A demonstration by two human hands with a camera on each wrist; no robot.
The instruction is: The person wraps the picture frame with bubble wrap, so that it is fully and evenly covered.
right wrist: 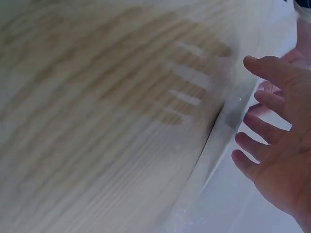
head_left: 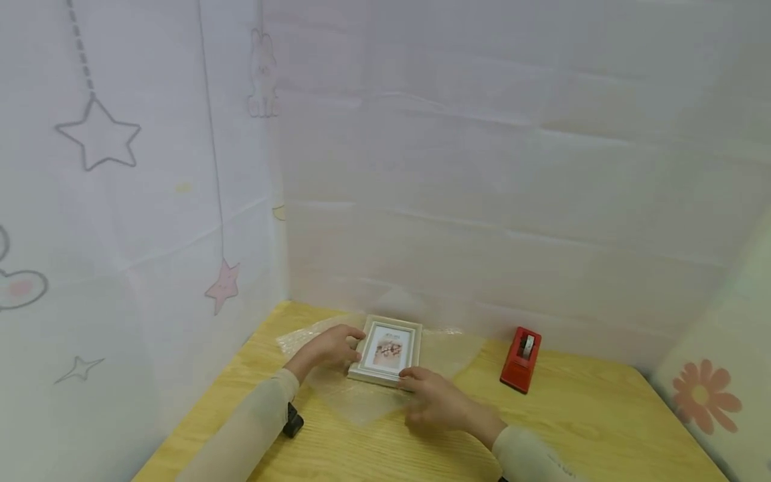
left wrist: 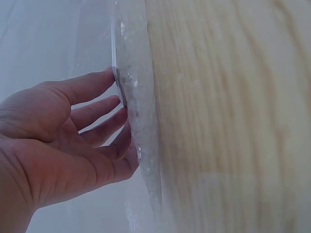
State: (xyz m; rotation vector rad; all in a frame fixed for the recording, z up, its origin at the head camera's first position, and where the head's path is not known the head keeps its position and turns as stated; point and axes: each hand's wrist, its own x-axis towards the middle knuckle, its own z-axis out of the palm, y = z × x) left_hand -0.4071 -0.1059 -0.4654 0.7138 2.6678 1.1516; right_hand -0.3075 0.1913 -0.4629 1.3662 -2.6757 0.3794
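Observation:
A cream picture frame with a printed picture inside lies face up on a clear sheet of bubble wrap. At its left side is my left hand; in the left wrist view the thumb and fingertips touch the frame's edge, fingers slightly bent, not wrapped round it. My right hand is at the frame's near right corner. The right wrist view shows its fingers spread and loosely extended beside the edge of the wrap. The frame's underside is hidden.
A red tape dispenser stands to the right on the wooden table. Behind rises a pale sheet wall, with a patterned curtain at left. A small black object shows by my left wrist.

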